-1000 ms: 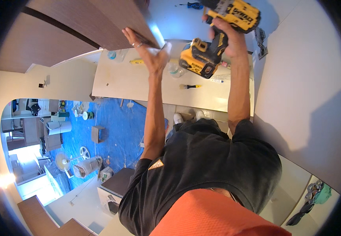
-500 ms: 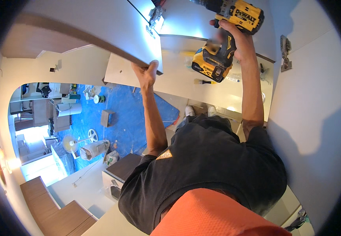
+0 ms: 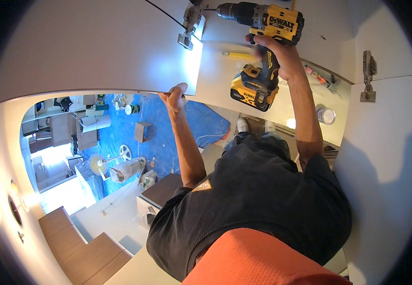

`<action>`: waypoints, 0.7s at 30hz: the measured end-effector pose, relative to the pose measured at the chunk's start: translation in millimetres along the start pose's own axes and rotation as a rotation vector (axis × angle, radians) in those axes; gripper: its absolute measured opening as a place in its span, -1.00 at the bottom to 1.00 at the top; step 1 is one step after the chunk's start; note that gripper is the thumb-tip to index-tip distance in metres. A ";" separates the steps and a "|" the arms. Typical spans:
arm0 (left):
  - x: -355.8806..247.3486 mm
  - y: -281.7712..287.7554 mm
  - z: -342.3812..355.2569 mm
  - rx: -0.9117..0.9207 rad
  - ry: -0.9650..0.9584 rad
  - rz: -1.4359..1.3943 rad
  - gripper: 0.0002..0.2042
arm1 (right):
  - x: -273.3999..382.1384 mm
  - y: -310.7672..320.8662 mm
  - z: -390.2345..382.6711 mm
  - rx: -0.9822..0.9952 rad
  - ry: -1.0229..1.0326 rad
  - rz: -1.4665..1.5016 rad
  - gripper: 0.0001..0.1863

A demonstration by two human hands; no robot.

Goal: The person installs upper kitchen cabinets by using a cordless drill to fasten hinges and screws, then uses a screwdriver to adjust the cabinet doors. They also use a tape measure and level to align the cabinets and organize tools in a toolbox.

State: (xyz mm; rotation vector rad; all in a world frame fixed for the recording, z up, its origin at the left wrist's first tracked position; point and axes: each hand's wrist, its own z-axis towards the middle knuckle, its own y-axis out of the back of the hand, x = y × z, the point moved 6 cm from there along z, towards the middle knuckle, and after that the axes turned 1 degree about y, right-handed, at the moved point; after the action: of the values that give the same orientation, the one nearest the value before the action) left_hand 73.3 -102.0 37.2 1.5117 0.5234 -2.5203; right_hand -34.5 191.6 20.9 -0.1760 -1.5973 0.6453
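Note:
My right hand (image 3: 286, 59) is wrapped round the handle of a yellow and black cordless drill (image 3: 282, 23). The drill points left, and its thin bit reaches a metal cabinet hinge (image 3: 186, 39) at the top of the view; whether it sits in a screw there I cannot tell. That hinge is on a pale cabinet door (image 3: 96, 52), whose inner face is brightly lit near it. My left hand (image 3: 175, 97) grips the door's lower edge near its corner, thumb and fingers closed on it.
Below the drill runs a pale counter (image 3: 305, 114) with a round can (image 3: 326, 115), a sealant tube (image 3: 317, 76) and a yellow tool (image 3: 236, 55). Another hinge (image 3: 368, 76) is on the right panel. Blue sheeting (image 3: 163, 137) covers the floor at left, with a fan (image 3: 99, 164) beyond.
The drill has come left, so its bit is now at the hinge. The door's face has turned more into view and its lower edge lies more level. Both hands keep their holds.

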 end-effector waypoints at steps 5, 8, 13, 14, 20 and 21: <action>1.4 2.3 0.7 0.075 0.015 -0.041 -0.85 | -1.8 2.3 2.2 -0.001 -0.022 -0.011 -0.63; 6.1 12.1 -0.4 0.064 0.060 -0.057 -0.85 | -1.6 2.2 2.4 0.009 -0.011 -0.010 -0.62; 12.8 28.3 -2.2 0.054 0.038 0.060 -0.88 | 2.6 -1.2 1.2 -0.001 -0.019 -0.045 -0.63; 10.2 27.6 -2.5 0.095 -0.019 0.099 -0.86 | 6.7 -3.5 -0.2 0.022 -0.017 -0.024 -0.65; 16.2 23.2 0.0 0.063 0.011 -0.093 -0.57 | 89.1 12.9 -17.5 -0.025 0.204 -0.131 -0.72; 17.3 24.5 -0.9 -0.002 0.030 -0.093 -0.57 | 113.3 20.2 -18.7 -0.058 0.269 -0.295 -0.74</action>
State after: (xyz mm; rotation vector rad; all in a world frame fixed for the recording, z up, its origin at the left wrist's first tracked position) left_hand 73.3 -123.6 16.4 1.5609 0.6151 -2.5686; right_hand -38.7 267.9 109.0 -0.0638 -1.3486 0.3312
